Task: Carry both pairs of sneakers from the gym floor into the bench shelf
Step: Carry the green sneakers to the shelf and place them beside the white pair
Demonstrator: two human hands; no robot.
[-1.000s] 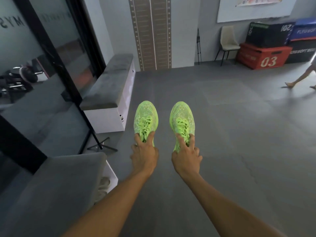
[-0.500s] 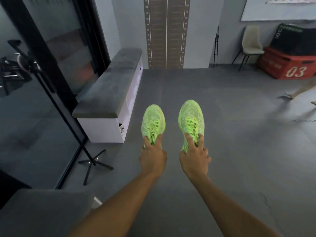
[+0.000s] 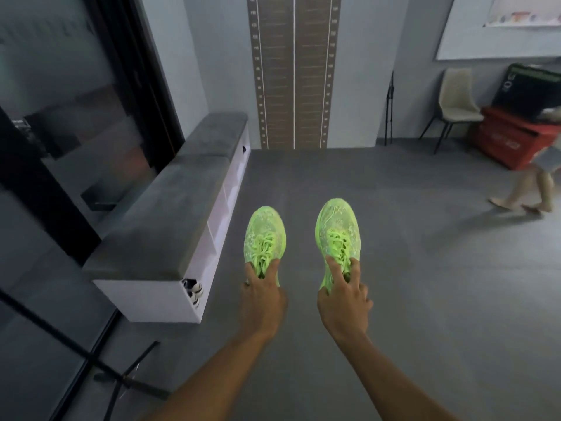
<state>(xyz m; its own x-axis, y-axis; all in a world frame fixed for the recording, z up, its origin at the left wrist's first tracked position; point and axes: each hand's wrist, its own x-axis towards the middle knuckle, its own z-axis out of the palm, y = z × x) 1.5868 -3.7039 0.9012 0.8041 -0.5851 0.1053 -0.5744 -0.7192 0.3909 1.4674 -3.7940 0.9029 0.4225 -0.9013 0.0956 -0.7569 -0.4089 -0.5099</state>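
I hold a pair of neon green sneakers out in front of me, above the grey gym floor. My left hand (image 3: 262, 302) grips the left sneaker (image 3: 264, 238) at its collar, toe pointing away. My right hand (image 3: 343, 302) grips the right sneaker (image 3: 337, 235) the same way. The white bench (image 3: 145, 296) with a grey cushioned top runs along the left wall, just left of the left sneaker. A white and black pair of sneakers (image 3: 192, 291) peeks out of its nearest shelf opening.
A black tripod stand (image 3: 130, 378) spreads its legs on the floor at lower left, by a glass wall. A person's legs (image 3: 528, 192) walk at the right. A beige chair (image 3: 455, 101) and a red box (image 3: 516, 138) stand at the back right.
The view has moved forward along the floor: the bench is closer and more of its shelf side shows. The nearer bench has dropped out of view. Both hands keep their hold on the green sneakers.
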